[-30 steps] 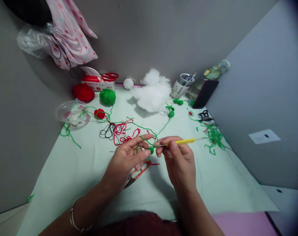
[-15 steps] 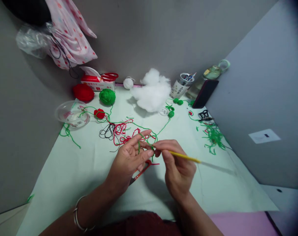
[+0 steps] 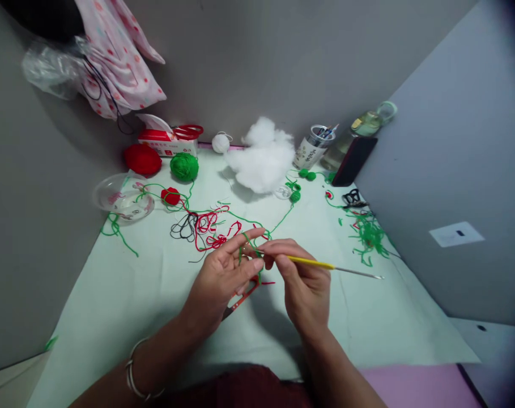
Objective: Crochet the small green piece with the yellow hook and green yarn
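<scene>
Green yarn [image 3: 241, 253] loops over the raised index finger of my left hand [image 3: 223, 277], whose thumb and a finger pinch a small green piece. My right hand [image 3: 306, 283] grips a crochet hook [image 3: 310, 261] with a yellow handle; its left tip meets the yarn at my left fingertips, and its other metal end points right. Red-handled scissors [image 3: 245, 296] lie partly hidden beneath my left hand. A green strand runs from the hands toward the green yarn ball [image 3: 184, 166].
White stuffing [image 3: 261, 161] is heaped at the back, near a pen cup [image 3: 312, 148] and a phone [image 3: 354, 162]. A plastic bowl [image 3: 124, 197] and a red yarn ball [image 3: 142, 159] sit left. Green scraps [image 3: 370, 235] lie right.
My right hand has shifted slightly left and the hook has swung, its free end now further left and sharper. My left hand stays nearly in place.
</scene>
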The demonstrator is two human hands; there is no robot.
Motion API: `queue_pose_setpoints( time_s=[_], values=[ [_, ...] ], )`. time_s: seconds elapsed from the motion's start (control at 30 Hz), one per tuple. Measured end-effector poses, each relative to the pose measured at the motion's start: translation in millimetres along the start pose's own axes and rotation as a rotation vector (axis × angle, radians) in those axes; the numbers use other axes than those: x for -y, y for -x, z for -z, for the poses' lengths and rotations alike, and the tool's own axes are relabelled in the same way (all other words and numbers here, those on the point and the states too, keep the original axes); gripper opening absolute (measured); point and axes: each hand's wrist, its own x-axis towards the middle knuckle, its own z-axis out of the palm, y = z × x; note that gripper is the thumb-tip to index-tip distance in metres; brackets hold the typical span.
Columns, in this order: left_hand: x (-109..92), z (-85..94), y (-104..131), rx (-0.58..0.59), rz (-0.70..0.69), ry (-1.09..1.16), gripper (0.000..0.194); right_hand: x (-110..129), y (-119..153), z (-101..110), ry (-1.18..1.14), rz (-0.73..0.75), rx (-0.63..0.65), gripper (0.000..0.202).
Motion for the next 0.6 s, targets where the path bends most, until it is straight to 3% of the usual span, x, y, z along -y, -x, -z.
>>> queue_pose_setpoints(
  time_s=[0.2, 0.6],
  values=[
    [-3.0, 6.7, 1.4, -0.02, 0.003, -0.109, 0.036, 0.1, -4.0, 4.0, -0.25, -0.19, -0.04, 0.016],
    [-9.0, 6.6, 4.2, -0.067, -0.018, -0.166, 0.03, 3.1, -7.8, 2.4, -0.306, -0.205, -0.033, 0.02]
  ],
)
